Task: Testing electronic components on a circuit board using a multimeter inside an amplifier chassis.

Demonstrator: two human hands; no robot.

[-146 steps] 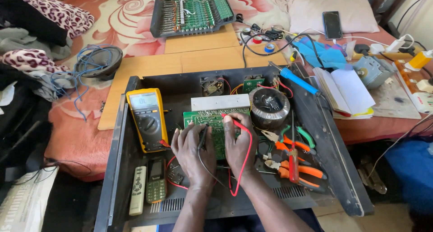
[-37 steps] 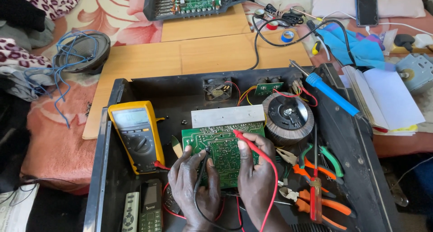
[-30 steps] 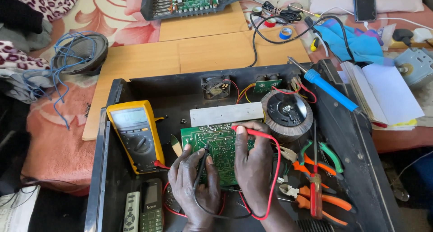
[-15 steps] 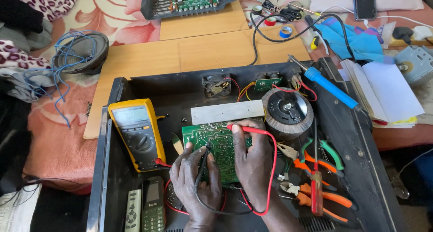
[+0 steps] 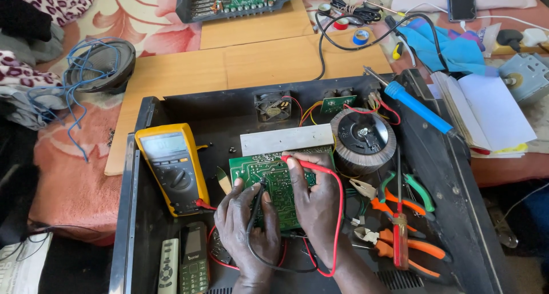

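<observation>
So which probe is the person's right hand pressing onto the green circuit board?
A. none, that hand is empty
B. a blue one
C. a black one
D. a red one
D: the right hand holds the red probe with its tip on the green circuit board, its red lead looping back past the wrist, while the left hand holds the black probe.

Blue-handled soldering iron [image 5: 416,106] lies on the right rim of the black chassis [image 5: 457,197]. Round toroidal transformer [image 5: 362,138] sits inside, with orange and green pliers [image 5: 407,214] below it. Grey remote control [image 5: 167,266] and black mobile phone [image 5: 194,261] lie bottom left. Loudspeaker [image 5: 100,65] with blue wires on the bedspread at left. Open notebook [image 5: 486,112] at right, tape rolls [image 5: 351,30] on the wooden board [image 5: 251,65].
</observation>
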